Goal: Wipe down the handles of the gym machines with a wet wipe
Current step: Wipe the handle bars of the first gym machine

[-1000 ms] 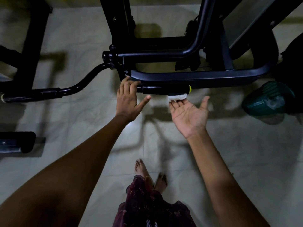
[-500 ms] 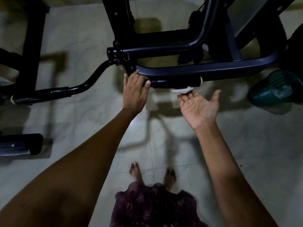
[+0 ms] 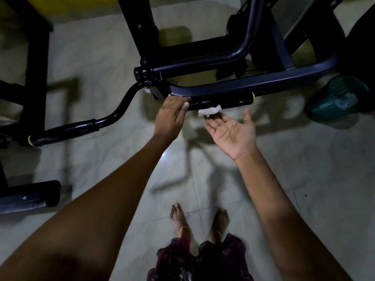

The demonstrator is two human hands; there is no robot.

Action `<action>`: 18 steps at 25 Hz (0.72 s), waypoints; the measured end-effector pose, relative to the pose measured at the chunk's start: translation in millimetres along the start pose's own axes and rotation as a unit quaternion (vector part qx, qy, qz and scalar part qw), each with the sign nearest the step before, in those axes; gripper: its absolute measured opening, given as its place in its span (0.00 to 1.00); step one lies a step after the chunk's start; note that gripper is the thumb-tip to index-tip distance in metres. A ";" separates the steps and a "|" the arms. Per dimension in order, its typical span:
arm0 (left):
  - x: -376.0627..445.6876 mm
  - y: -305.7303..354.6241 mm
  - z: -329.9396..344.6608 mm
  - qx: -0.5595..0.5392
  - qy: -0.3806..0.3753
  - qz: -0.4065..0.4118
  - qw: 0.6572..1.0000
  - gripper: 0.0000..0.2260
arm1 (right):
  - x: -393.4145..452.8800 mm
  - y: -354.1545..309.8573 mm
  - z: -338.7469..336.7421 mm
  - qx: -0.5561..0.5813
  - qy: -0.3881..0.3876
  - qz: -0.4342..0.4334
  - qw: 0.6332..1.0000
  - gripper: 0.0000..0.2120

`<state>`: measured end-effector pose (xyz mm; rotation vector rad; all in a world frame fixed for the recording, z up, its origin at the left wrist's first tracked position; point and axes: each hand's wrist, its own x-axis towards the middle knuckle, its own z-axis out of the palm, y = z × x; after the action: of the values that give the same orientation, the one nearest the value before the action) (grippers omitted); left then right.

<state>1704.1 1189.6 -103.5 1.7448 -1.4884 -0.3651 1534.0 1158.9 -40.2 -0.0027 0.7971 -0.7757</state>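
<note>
The black foam handle (image 3: 229,101) with a yellow end cap (image 3: 253,96) sticks out to the right under the machine's frame. My right hand (image 3: 233,130) is palm up with straight fingers, and its fingertips press a white wet wipe (image 3: 210,110) against the handle's underside. My left hand (image 3: 171,116) grips the bar at the handle's inner end, thumb lying along the front. A second handle (image 3: 65,129) with a yellow ring points down-left at the end of a curved bar.
The black machine frame (image 3: 263,82) crosses the top of the view. A green container (image 3: 334,98) stands on the floor at right. A black padded piece (image 3: 30,196) lies low on the left. My bare feet (image 3: 178,218) stand on pale floor tiles.
The wipe under my right fingertips has slid left along the handle, away from the yellow end. My left hand went from resting on the bar to wrapping it.
</note>
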 end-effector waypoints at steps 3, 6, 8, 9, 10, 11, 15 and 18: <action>-2.3 2.1 0.7 -0.032 0.015 -0.011 0.999 0.18 | 1.2 3.6 -1.9 0.037 -0.002 -0.012 0.999 0.40; 0.1 0.8 2.0 -0.072 0.031 -0.038 0.996 0.17 | 0.6 11.4 7.4 0.005 -0.011 0.007 1.000 0.41; 0.2 0.4 3.7 -0.088 0.046 -0.052 0.994 0.16 | -2.1 10.8 8.3 0.009 -0.015 0.015 1.000 0.42; 0.3 1.0 3.9 -0.086 0.047 -0.054 0.994 0.15 | -3.1 8.6 7.6 0.024 -0.016 0.012 1.000 0.43; 0.6 1.4 3.4 -0.080 0.044 -0.052 0.994 0.14 | -3.7 7.8 7.9 0.037 -0.016 0.008 0.999 0.43; 1.1 1.5 2.7 -0.076 0.041 -0.048 0.995 0.13 | -2.8 8.8 9.2 0.043 -0.014 0.006 0.999 0.43; 2.1 0.1 3.5 -0.083 0.047 -0.048 0.994 0.12 | -0.4 12.9 21.9 0.022 -0.005 0.014 1.000 0.44; 0.6 2.6 3.4 -0.077 0.051 -0.046 0.995 0.12 | 1.9 10.1 22.3 0.055 -0.008 0.003 0.998 0.47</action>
<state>1700.1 1187.8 -103.6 1.6871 -1.2786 -0.4206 1555.5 1158.9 -28.3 0.0924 0.7381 -0.8118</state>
